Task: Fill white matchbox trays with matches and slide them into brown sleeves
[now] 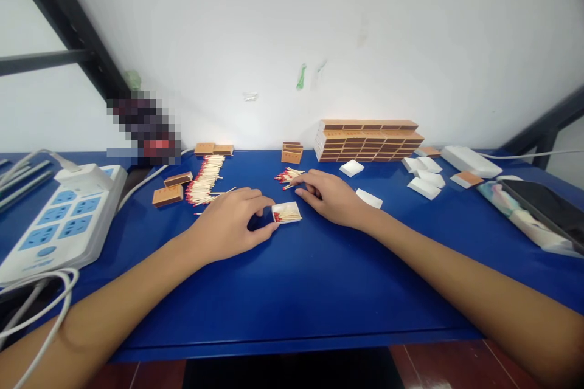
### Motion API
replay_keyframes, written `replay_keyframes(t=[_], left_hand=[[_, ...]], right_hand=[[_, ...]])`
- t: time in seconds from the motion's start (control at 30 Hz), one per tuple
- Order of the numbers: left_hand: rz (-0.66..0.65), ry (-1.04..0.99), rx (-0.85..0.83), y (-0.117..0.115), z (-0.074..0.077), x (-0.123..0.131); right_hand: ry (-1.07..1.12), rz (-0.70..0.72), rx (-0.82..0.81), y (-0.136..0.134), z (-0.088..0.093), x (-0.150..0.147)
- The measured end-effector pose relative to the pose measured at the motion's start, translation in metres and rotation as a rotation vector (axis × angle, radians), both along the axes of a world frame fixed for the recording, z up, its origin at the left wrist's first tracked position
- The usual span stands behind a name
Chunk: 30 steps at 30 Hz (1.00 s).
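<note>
My left hand [237,217] grips the left end of a small white matchbox tray [287,220] between thumb and fingers. Red-tipped matches [287,216] lie inside that tray. Just behind it, my right hand [331,196] reaches into a small heap of matches [288,174], its thumb and forefinger closed around the stick end of a match [289,186]. A long row of loose matches [205,179] spreads over the blue table behind my left hand, which hides part of it.
Brown matchboxes [367,141] are stacked against the wall, with a few [292,152] standing left of them. More boxes [168,196] border the match row. White trays [424,188], a phone [542,206] and a white adapter [471,161] lie right. A power strip [98,225] sits left.
</note>
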<state>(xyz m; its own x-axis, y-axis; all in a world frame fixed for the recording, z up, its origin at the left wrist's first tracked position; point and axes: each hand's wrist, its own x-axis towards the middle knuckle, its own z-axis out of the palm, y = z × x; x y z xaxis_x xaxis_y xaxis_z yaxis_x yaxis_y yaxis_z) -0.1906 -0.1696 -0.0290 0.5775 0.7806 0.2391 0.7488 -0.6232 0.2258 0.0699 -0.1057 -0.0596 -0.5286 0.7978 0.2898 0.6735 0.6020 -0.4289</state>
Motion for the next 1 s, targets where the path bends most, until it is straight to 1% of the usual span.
replay_keyframes(t=[0.17,0.27,0.43,0.53,0.6,0.73,0.83,1.0], left_hand=[[-0.006,0.002,0.007,0.0,-0.001,0.0],[-0.008,-0.002,0.013,0.0,-0.001,0.0],[-0.004,-0.001,0.012,0.001,-0.001,0.0],[0.004,0.011,0.001,0.0,-0.001,0.0],[0.009,0.014,0.002,0.0,-0.001,0.0],[-0.004,0.008,0.017,0.001,-0.001,0.0],[-0.011,0.008,0.019,0.001,-0.001,0.001],[-0.008,0.005,0.015,0.0,-0.001,0.002]], right_hand=[[0.014,-0.033,-0.053,0.003,0.0,0.001],[0.015,-0.005,-0.072,0.002,0.004,0.002],[0.104,0.054,-0.06,-0.018,0.018,-0.002],[0.071,0.136,-0.084,-0.031,0.023,-0.008],[0.058,0.171,-0.092,-0.034,0.023,-0.009],[0.126,0.216,-0.042,-0.03,0.019,-0.008],[0.105,0.256,-0.067,-0.027,0.018,-0.006],[0.127,0.25,-0.051,-0.028,0.018,-0.006]])
